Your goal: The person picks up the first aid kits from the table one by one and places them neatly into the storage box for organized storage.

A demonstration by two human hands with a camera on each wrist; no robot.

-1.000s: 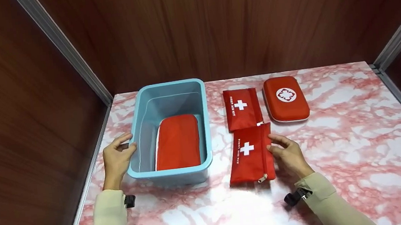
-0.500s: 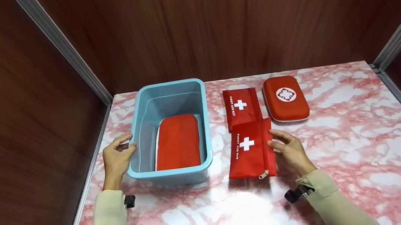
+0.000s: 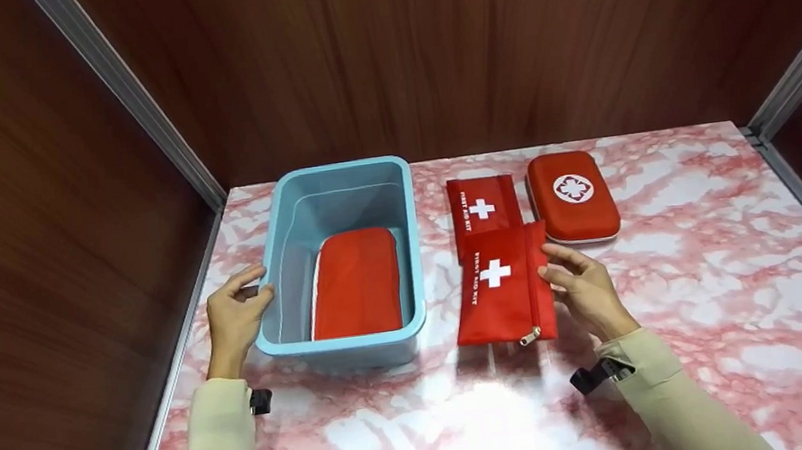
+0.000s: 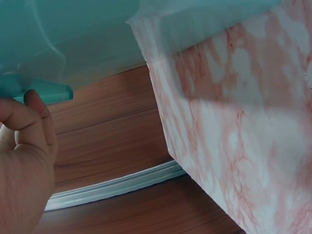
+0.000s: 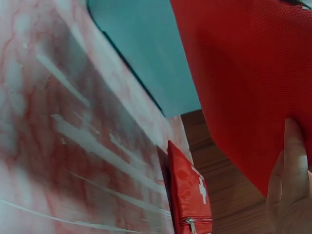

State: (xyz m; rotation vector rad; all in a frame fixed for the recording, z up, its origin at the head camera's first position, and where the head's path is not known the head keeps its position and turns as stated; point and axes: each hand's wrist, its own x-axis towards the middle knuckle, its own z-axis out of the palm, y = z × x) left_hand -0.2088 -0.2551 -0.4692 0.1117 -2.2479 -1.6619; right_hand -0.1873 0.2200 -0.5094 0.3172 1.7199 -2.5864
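Observation:
My left hand (image 3: 236, 315) pinches the left rim of a light blue plastic bin (image 3: 412, 254); the left wrist view shows its fingers curled at the bin's rim (image 4: 53, 92). Inside the bin lies a red case (image 3: 358, 283) with a pale edge. With the right hand (image 3: 586, 291) I pinch the right edge of a red zippered first aid pouch (image 3: 504, 304), raised off the table with its white cross facing up. It partly covers a second first aid pouch (image 3: 483, 200) lying behind it. In the right wrist view, fingers press the held pouch's underside (image 5: 243, 87).
A red hard-shell case (image 3: 577, 216) with a white round emblem sits at the back right. The table (image 3: 716, 272) has a pink and white marbled top. Brown wood-grain panels (image 3: 412, 57) with metal edging stand at the back and sides.
The held pouch has risen and shifted slightly away from me and to the right, now covering more of the pouch behind. My left hand and the bin have stayed in place.

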